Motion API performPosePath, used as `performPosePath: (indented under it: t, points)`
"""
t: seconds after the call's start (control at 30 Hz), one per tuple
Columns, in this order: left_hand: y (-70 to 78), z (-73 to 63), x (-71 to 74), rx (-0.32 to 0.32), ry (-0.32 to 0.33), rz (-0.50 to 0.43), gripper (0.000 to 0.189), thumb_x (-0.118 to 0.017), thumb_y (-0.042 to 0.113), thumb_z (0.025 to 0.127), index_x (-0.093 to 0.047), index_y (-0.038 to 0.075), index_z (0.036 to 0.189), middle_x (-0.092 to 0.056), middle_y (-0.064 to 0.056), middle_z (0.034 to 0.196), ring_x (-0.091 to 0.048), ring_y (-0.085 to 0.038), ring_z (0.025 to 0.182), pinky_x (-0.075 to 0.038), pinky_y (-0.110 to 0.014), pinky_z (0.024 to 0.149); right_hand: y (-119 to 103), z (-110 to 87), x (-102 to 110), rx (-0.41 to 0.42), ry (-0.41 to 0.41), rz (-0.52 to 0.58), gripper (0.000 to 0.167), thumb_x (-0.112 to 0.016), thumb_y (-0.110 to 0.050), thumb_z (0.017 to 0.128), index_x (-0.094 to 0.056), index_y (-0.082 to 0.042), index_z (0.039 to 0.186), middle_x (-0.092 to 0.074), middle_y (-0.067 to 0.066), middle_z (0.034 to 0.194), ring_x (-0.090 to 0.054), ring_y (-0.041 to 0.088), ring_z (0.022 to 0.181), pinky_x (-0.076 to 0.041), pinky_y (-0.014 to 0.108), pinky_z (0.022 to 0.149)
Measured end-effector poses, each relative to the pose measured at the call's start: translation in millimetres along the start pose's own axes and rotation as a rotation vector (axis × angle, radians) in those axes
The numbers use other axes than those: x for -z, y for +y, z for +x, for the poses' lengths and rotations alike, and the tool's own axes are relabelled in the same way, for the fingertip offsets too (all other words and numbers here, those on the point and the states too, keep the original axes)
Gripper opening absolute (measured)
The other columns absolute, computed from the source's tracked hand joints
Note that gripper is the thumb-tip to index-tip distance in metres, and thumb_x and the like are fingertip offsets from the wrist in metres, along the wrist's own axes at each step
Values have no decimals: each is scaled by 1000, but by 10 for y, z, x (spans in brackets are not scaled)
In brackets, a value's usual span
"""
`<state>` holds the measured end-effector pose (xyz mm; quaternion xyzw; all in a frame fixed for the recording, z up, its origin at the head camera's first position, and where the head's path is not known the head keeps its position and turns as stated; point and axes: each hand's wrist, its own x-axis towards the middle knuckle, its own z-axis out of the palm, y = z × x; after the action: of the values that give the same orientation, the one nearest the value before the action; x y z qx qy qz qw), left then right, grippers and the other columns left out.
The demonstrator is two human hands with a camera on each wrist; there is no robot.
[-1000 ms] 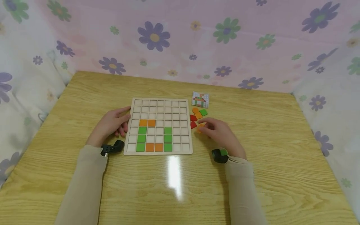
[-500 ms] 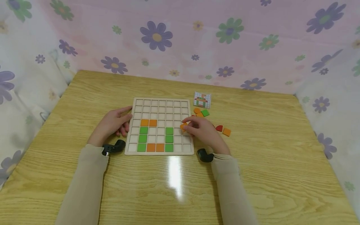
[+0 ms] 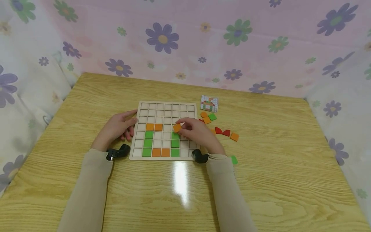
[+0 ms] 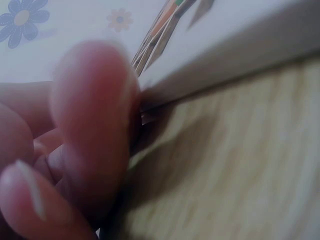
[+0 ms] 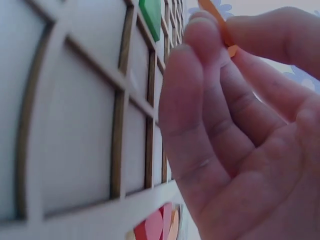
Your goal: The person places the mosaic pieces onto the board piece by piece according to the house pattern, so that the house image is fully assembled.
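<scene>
A pale wooden grid board (image 3: 162, 159) lies on the table, with orange and green square tiles set in some of its cells. My right hand (image 3: 200, 133) pinches an orange square tile (image 3: 177, 128) between thumb and fingers. This tile hangs over the board, just above the top of the right green column (image 3: 175, 144). In the right wrist view the held tile (image 5: 215, 12) appears nearly edge-on. My left hand (image 3: 114, 127) rests against the board's left edge, its index finger extended. The left wrist view shows fingers (image 4: 92, 115) by the board's side.
Right of the board lie loose pieces: an orange disc (image 3: 204, 114), a green tile (image 3: 212, 117), red rounded pieces (image 3: 226, 132), an orange tile (image 3: 234, 137). A green piece (image 3: 234, 159) shows beside the right sleeve. A small pattern card (image 3: 209, 103) lies behind them.
My right hand has moved left from the loose pieces onto the board, carrying the orange tile. Pieces it hid at the right now show. The left hand stays at the board's edge.
</scene>
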<state>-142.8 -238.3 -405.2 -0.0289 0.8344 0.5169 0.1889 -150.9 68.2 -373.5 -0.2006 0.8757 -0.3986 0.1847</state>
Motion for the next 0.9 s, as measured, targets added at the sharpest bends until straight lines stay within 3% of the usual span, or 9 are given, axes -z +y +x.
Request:
performPosePath:
  t: [0.53, 0.9]
  points:
    - [24, -18, -7, 0, -12, -17, 54, -45, 40, 92, -26, 28, 141, -59, -16, 69, -58, -28, 52, -44, -34, 44, -75, 274, -111, -33, 5, -57, 24, -60, -20, 84, -62, -21, 108, -59, -6, 89, -52, 11, 81, -43, 27, 74]
    - [23, -10, -5, 2, -18, -11, 55, -44, 41, 92, -25, 29, 142, -59, -17, 69, -58, -28, 52, -44, -34, 44, -154, 305, -172, -90, 2, -53, 21, -60, -17, 84, -60, -17, 105, -60, -4, 88, -54, 12, 80, -43, 28, 73]
